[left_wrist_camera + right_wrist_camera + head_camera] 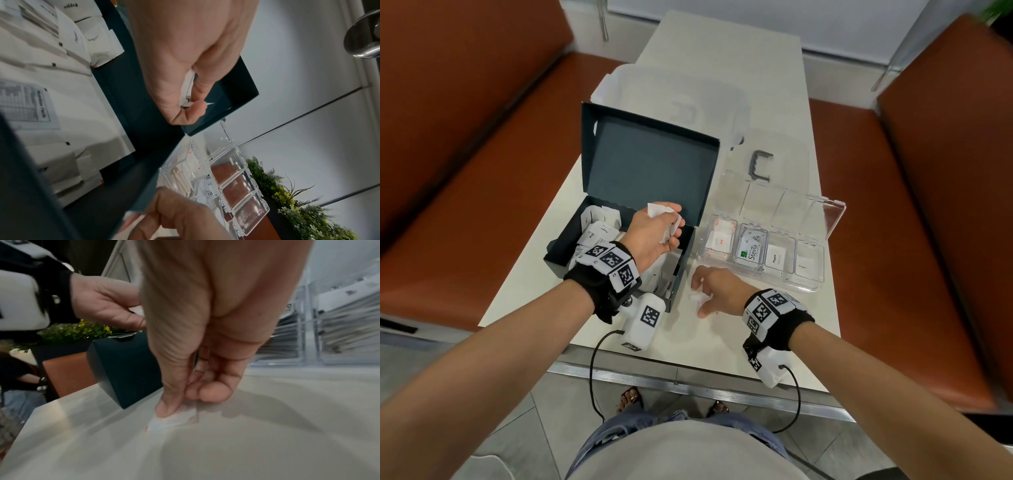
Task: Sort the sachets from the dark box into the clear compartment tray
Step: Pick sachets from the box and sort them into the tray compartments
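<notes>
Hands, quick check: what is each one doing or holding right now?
Left hand: holds several white sachets above the dark box.
Right hand: pinches one sachet against the table.

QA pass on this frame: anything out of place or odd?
One thing: a sachet lies on the table, outside both the dark box and the clear tray. The right hand pinches it there. Nothing looks spilled or damaged.

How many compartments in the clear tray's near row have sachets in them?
4, the whole near row of the clear tray: orange-printed sachets, Stevia, Pepper, and a faintly printed one.
</notes>
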`<action>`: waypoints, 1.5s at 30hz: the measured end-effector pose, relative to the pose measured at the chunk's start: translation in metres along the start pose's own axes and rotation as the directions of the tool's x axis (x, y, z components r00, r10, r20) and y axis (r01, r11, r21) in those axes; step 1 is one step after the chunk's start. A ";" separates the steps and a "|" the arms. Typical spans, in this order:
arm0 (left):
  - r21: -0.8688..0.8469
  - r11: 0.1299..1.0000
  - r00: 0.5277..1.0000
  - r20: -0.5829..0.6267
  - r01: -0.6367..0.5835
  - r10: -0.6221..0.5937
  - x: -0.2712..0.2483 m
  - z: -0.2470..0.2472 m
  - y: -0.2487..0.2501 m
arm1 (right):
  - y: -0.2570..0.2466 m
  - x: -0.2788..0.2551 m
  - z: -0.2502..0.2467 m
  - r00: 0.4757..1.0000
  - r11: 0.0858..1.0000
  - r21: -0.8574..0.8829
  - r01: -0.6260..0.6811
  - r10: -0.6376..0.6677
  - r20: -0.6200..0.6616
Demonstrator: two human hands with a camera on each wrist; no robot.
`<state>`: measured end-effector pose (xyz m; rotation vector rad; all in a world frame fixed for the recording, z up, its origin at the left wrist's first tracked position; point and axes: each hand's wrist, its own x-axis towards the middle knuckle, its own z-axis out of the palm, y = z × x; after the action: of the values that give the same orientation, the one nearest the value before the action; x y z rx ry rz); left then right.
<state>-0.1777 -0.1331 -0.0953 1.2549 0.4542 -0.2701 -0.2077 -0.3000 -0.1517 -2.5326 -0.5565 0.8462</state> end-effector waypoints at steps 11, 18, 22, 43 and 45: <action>0.265 0.958 0.986 0.153 -0.106 0.067 0.002 0.002 0.005 | -0.007 -0.030 -0.090 0.926 0.962 0.258 0.093 0.012 -0.377; 0.851 0.045 0.847 0.525 -0.523 -0.077 0.000 0.030 0.009 | 0.001 -0.007 -0.120 0.783 0.989 0.150 0.018 0.080 -0.617; 0.829 -0.210 0.852 0.480 -0.519 -0.211 0.003 0.042 0.000 | 0.005 0.009 -0.096 0.788 0.998 0.062 -0.030 0.062 -0.612; 0.850 -0.224 0.875 0.435 -0.477 -0.214 0.003 0.041 -0.008 | 0.013 0.028 -0.070 0.814 0.942 -0.296 -0.160 -0.044 -0.579; 0.853 -0.214 0.876 0.436 -0.476 -0.209 0.002 0.041 -0.008 | 0.014 0.030 -0.068 0.832 0.930 -0.325 -0.173 -0.038 -0.553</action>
<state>-0.1718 -0.1746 -0.0937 2.8149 -0.6370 -0.8286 -0.1397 -0.3147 -0.1232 -2.9618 -0.4554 -0.0160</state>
